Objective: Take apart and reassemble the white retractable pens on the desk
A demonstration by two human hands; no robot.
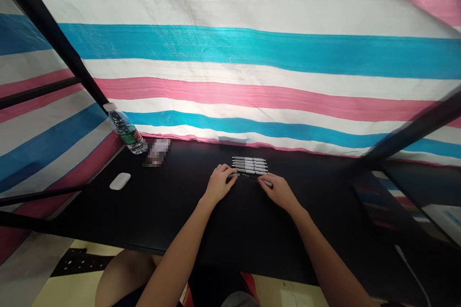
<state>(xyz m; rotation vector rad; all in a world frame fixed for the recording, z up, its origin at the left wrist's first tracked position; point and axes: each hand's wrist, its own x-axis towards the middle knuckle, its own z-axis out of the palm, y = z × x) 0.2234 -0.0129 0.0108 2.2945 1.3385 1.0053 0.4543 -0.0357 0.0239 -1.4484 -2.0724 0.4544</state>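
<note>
A: What are the hands on?
B: One slim dark pen (248, 177), held across the middle of the frame. The left hand (219, 183) is curled closed over its left end, and the right hand (278, 192) pinches the other end in its fingertips (265, 182). Both are gripping it.

A: Which way does it lie?
B: Its long axis runs nearly straight across the frame, dipping a little toward the right. Whether it touches the table, I can't tell.

A: What's next to it?
B: Just beyond it is a tight, parallel row of white-barrelled pens (249, 165), their smooth plastic bodies banded in dark, running the same way.

A: And the surface?
B: A matte black tabletop (180, 206). Toward its left end are a ribbed plastic water bottle (126, 129) with a green label, a blurred packet (156, 151) just beside it, and a smooth, rounded white computer mouse (120, 181).

A: Behind all that?
B: A woven plastic tarp (230, 48) in pink, white and blue stripes, stretched over a black metal frame (46, 33). A white cable (412, 273) runs down at the lower right.
</note>
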